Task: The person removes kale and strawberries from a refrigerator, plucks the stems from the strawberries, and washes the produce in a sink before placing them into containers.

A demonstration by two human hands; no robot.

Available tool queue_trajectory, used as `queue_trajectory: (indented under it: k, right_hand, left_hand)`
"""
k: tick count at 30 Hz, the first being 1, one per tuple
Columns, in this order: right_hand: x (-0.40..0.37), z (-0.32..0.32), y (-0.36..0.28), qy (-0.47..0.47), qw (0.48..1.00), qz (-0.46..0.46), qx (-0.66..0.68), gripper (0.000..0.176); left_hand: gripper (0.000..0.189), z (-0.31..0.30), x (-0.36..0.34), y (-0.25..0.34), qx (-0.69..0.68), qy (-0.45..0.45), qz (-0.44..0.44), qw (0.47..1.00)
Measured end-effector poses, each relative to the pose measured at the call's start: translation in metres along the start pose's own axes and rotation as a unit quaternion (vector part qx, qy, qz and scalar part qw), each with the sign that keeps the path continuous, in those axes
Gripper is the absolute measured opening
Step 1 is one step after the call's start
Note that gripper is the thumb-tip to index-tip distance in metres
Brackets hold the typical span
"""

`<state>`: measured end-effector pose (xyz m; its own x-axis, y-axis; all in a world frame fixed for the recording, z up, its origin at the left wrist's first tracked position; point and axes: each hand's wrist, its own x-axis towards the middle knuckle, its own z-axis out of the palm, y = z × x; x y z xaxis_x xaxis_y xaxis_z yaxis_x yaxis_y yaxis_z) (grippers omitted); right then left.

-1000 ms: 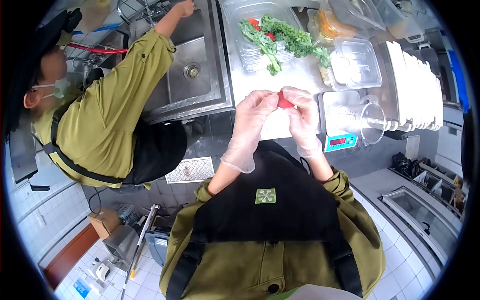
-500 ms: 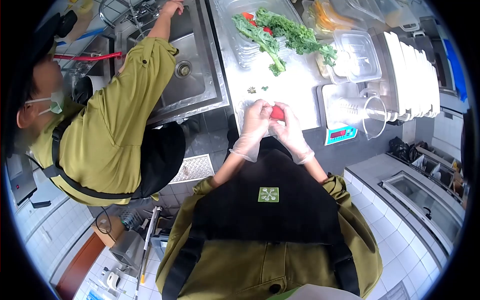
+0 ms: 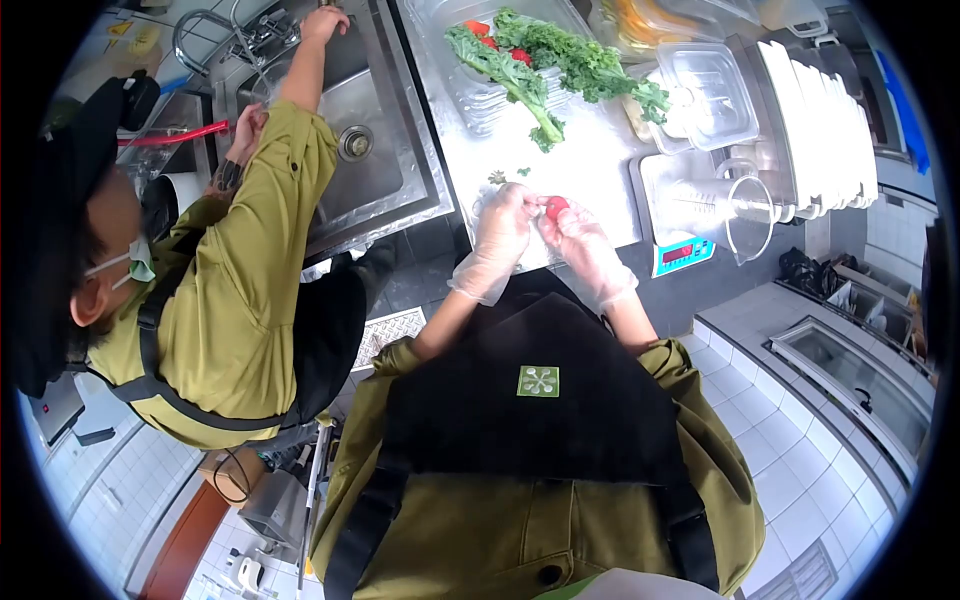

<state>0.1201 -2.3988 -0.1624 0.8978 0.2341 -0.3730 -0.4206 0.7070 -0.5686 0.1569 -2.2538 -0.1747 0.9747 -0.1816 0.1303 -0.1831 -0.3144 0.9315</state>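
Observation:
A small round red item [image 3: 556, 208] is in the gloved fingers of my right hand [image 3: 582, 240], above the front edge of the steel counter [image 3: 610, 212]. Close beside it, my left hand [image 3: 504, 228], also in a clear glove, has its fingers pinched together; whether they hold anything is hidden. Small green bits [image 3: 497, 177] lie on the counter just beyond my left hand. Farther back, curly kale leaves [image 3: 580, 65] and red pieces [image 3: 521, 57] rest on a clear plastic container [image 3: 480, 112].
A scale [image 3: 684, 254] with a clear jug [image 3: 745, 215] stands on the right, near white stacked boards [image 3: 815, 130] and a clear tub [image 3: 710, 95]. At the left, a co-worker [image 3: 235, 270] leans over the sink [image 3: 385, 185].
My hands have turned slightly and the red item shows rounder between them. The co-worker has leaned toward the right, and a second, tattooed forearm now shows at the sink.

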Motion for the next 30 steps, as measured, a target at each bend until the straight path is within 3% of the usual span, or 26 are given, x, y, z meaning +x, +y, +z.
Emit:
queue_trajectory:
  k: [3,5,9,11,12,13,15,16,17,18,21,23,25,28,30]
  right_hand:
    - [-0.003,0.003,-0.013,-0.041,0.999,-0.019,-0.002,0.046]
    - [-0.006,0.009,-0.017,-0.014,1.0,-0.026,-0.002,0.048]
    - [-0.018,0.027,-0.033,0.008,1.0,-0.006,-0.013,0.049]
    - [-0.027,0.042,-0.046,-0.018,0.994,0.008,-0.109,0.047]
    - [-0.031,0.053,-0.058,-0.035,0.987,0.014,-0.159,0.047]
    - [-0.035,0.067,-0.078,-0.081,0.971,0.029,-0.223,0.043]
    - [-0.037,0.109,-0.118,-0.135,0.947,0.036,-0.289,0.04]
    - [-0.033,0.12,-0.132,-0.139,0.927,-0.042,-0.345,0.038]
    - [-0.023,0.13,-0.145,-0.142,0.899,-0.122,-0.396,0.037]
    - [-0.006,0.148,-0.16,-0.118,0.833,-0.199,-0.502,0.037]
    - [0.08,0.17,-0.181,-0.08,0.587,-0.361,-0.72,0.024]
    - [0.135,0.168,-0.178,-0.097,0.51,-0.278,-0.808,0.016]
    - [0.191,0.165,-0.162,-0.046,0.388,-0.124,-0.912,0.011]
    - [0.2,0.178,-0.161,-0.108,0.204,-0.061,-0.971,0.017]
    - [0.194,0.183,-0.165,-0.112,0.217,-0.015,-0.97,0.017]
  left_hand:
    - [0.01,-0.007,0.009,-0.002,-0.105,0.005,-0.027,0.994]
    - [0.012,-0.006,0.012,-0.011,-0.218,-0.021,-0.164,0.962]
    - [0.013,0.003,0.024,-0.032,0.018,-0.029,-0.173,0.984]
    - [0.016,0.005,0.034,-0.037,0.184,-0.057,-0.175,0.966]
    - [0.022,0.008,0.036,-0.05,0.197,-0.086,-0.158,0.964]
    - [0.018,0.012,0.035,-0.067,0.258,-0.09,-0.06,0.96]
    - [0.021,0.01,0.036,-0.062,0.298,-0.083,0.037,0.95]
    - [0.024,0.01,0.037,-0.054,0.315,-0.088,0.028,0.945]
    - [0.024,0.012,0.041,-0.056,0.355,-0.084,0.024,0.931]
    - [0.024,0.011,0.04,-0.056,0.361,-0.07,0.037,0.929]
    - [0.015,0.011,0.039,-0.068,0.372,-0.071,0.072,0.923]
    - [0.01,0.01,0.037,-0.066,0.355,-0.07,0.093,0.928]
    - [0.005,0.01,0.039,-0.067,0.355,-0.031,0.124,0.926]
    - [0.008,0.005,0.043,-0.052,0.32,-0.019,0.17,0.932]
    - [0.006,-0.002,0.043,-0.049,0.293,-0.097,0.129,0.942]
